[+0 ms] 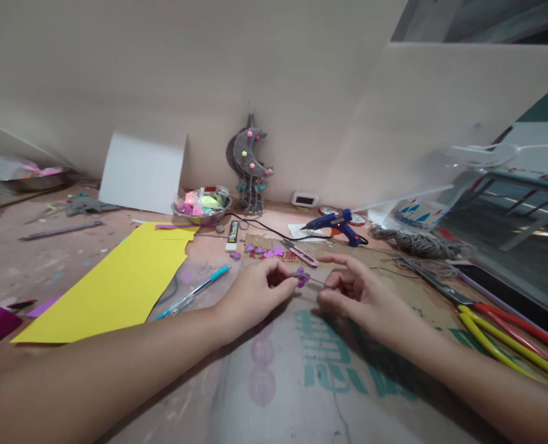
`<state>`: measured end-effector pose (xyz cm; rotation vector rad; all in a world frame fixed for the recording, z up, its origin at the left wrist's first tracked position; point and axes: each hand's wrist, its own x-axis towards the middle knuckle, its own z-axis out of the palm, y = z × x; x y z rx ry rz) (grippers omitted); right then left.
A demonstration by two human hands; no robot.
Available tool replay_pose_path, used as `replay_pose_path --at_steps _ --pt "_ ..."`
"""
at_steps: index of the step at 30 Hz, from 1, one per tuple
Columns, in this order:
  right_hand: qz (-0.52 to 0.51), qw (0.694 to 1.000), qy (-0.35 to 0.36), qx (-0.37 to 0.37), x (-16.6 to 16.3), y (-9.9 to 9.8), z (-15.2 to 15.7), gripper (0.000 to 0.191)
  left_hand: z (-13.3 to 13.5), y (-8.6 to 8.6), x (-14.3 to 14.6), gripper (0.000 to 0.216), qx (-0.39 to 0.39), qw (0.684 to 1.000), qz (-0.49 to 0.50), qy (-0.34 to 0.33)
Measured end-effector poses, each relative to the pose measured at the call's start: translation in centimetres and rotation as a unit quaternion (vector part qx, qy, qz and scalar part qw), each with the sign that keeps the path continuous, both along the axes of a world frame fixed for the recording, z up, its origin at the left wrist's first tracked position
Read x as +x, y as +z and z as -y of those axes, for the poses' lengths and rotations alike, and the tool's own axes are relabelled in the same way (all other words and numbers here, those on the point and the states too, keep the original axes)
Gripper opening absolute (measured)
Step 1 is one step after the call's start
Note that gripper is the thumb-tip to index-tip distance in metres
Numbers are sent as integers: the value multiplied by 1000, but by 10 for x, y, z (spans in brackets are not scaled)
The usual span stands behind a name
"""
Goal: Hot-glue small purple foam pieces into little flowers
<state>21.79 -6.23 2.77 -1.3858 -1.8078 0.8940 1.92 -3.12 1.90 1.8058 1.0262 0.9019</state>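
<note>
Between the thumb and fingers of my left hand [267, 287] is a small purple flower [302, 277], held just above the cardboard. A thin grey yarn [317, 282] runs from the flower to my right hand [354, 290], whose thumb and index side pinch it. The other right fingers are loosely curled. Just beyond my hands lie small purple cutouts [257, 250], some flower-shaped, and a pink utility knife [304, 254]. A blue glue gun [333, 223] rests behind them on its stand.
Yellow paper [116, 283] and a blue pen [195, 291] lie at left. Scissors [468, 302] with red and yellow handles, grey yarn [417, 240] and a dark phone [514, 296] are at right. A grey moon ornament [246, 154] stands by the wall, near a metal bowl [202, 216].
</note>
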Motion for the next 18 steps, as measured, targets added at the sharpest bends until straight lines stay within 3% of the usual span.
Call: replay_pose_path --at_steps 2,4,8,12,18 --pt "117 984 -13 132 6 3 -3 27 0 0 0 11 3 1000 -6 -6" --pt "206 947 0 245 10 6 -7 13 1 1 0 10 6 1000 -8 -12" --pt "253 897 52 359 9 11 -12 15 1 2 1 9 16 1000 -11 -14" --pt "245 897 50 365 2 11 -14 16 1 1 0 11 25 999 -13 -27" --pt "116 973 -39 198 -11 3 -12 18 1 1 0 11 23 999 -12 -37"
